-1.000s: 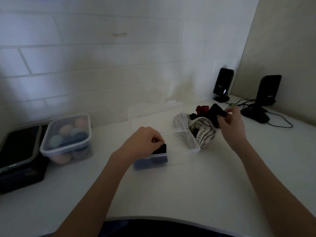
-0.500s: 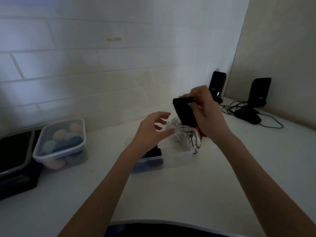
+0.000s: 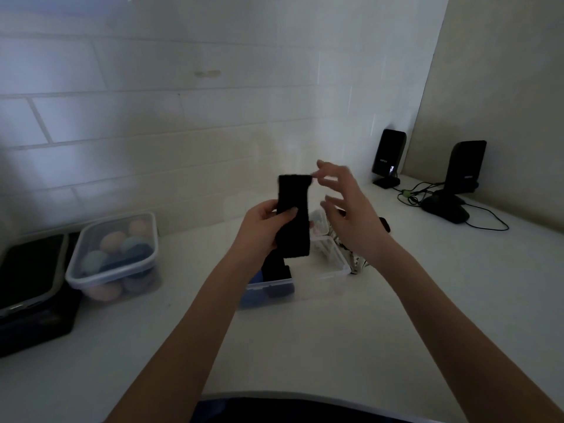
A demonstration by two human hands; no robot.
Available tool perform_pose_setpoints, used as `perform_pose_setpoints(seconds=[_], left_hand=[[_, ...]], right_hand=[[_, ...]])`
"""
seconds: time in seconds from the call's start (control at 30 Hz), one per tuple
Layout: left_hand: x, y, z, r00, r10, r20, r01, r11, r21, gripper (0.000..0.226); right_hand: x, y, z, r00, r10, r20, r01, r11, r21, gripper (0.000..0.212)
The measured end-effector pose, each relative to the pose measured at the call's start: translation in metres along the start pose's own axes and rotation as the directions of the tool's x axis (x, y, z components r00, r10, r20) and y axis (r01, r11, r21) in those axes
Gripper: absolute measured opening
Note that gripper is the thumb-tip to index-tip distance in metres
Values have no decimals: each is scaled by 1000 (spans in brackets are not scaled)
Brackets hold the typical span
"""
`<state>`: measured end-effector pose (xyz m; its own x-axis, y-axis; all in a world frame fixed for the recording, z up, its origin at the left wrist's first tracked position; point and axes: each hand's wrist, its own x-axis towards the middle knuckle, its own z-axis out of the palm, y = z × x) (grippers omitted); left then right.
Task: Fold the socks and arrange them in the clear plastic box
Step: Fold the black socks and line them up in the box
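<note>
Black sock [image 3: 293, 215] upright in left hand [image 3: 263, 227] grip; right hand [image 3: 351, 215] splayed.

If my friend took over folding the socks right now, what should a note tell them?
Left hand: grips a black sock held upright above the box.
Right hand: open, fingers spread, beside the sock's top edge; whether a fingertip touches it is unclear.
Clear box: on the white counter, open, with dark socks at its left end.
Unfolded socks: a small heap just behind and right of the box.
Done: some socks are packed.
Left: fold the black sock, put it in the box, then do the heap.
</note>
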<state>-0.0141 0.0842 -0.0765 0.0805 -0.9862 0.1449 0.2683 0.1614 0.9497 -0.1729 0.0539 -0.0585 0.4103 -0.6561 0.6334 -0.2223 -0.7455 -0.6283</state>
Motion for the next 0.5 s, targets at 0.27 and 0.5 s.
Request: perform_pose_setpoints(seconds=[0.27, 0.5], left_hand=[[0, 4, -1, 994, -100, 34, 102, 992, -67, 12], [-7, -1, 0, 993, -97, 61, 94, 994, 47, 17]], right_hand=[[-22, 13, 11, 975, -149, 164, 191, 942, -277, 29], [-16, -3, 14, 997, 27, 78, -24, 999, -41, 33]])
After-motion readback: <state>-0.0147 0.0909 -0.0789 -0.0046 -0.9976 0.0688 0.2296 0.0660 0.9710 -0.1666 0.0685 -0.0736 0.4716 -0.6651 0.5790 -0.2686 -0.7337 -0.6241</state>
